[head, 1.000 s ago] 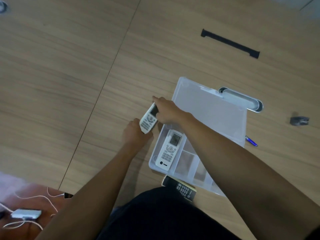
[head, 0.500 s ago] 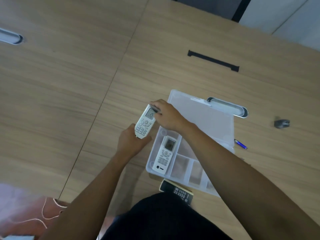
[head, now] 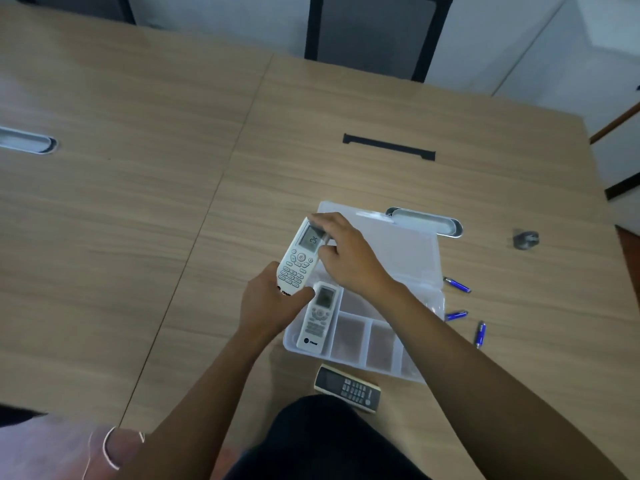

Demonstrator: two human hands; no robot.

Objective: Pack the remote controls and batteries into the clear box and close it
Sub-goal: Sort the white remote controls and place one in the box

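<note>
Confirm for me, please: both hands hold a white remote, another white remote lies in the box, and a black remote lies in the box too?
Not quite: the head view shows the black remote on the table, outside the box. Both hands, left hand and right hand, do hold a white remote; another lies in the box.

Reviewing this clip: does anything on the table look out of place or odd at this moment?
Nothing is damaged or spilled. The blue batteries lie scattered loose on the table right of the clear box, pointing different ways. The dark remote lies outside the box by its near edge. The white remote held in both hands shows 25 on its display.
</note>
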